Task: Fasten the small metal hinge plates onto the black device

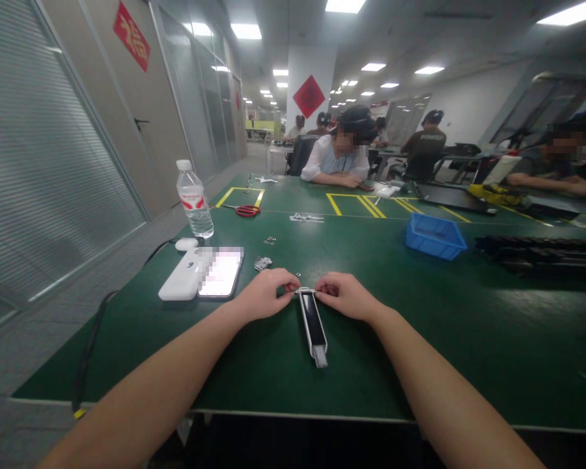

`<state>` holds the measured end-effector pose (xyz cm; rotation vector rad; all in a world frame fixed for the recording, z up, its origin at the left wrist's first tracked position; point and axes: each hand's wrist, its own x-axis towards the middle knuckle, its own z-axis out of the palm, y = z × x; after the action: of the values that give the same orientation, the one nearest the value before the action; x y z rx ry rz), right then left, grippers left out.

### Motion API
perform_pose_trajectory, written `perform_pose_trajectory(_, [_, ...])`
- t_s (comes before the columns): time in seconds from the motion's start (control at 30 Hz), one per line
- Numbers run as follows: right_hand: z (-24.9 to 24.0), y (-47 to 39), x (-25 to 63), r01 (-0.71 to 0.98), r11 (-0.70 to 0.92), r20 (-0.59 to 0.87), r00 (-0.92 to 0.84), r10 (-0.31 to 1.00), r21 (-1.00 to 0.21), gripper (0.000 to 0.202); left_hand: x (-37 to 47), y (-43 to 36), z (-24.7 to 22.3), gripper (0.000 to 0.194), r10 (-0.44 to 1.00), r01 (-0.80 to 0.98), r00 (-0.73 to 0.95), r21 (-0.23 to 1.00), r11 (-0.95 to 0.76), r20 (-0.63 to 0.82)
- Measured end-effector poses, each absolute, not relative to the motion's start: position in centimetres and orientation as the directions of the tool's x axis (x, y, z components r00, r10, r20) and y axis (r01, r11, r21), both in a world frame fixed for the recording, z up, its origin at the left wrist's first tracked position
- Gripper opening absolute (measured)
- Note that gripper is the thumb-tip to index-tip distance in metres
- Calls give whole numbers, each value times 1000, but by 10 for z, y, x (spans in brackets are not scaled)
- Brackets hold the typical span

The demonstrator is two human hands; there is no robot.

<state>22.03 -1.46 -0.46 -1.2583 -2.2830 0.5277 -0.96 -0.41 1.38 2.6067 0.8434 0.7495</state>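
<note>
On the green table [371, 352] lies a long, narrow white device [314, 326] with a glossy black top face and a pale tab at its near end. Across its far end sits a thin silvery metal piece [305, 290]. My left hand [268, 291] pinches the left end of this piece between thumb and fingers. At the right end my right hand [344, 294] is closed in a similar pinch. The fingertips partly hide both ends. Just beyond is a small ring [298, 274], and a crumpled-looking metal part [262, 263] lies beyond my left hand.
To the left are a white power bank [180, 277], a lit phone [219, 273] and a water bottle [194, 198]. Red-handled scissors [247, 210] lie farther back. A blue bin [434, 236] stands right. Opposite, a person [339, 153] leans on the table.
</note>
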Motion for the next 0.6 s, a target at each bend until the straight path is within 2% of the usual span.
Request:
perform_pose_trajectory(0.3, [-3,-15,220,670,504,222,-464,857,-545,9,-11,-3,13,20,592,423,702,436,-794,395])
perform_pose_trajectory(0.6, [-3,-16,219,668,500,220,-462,859,-551,8,-11,-2,13,18,645,499,682,425,-755,345])
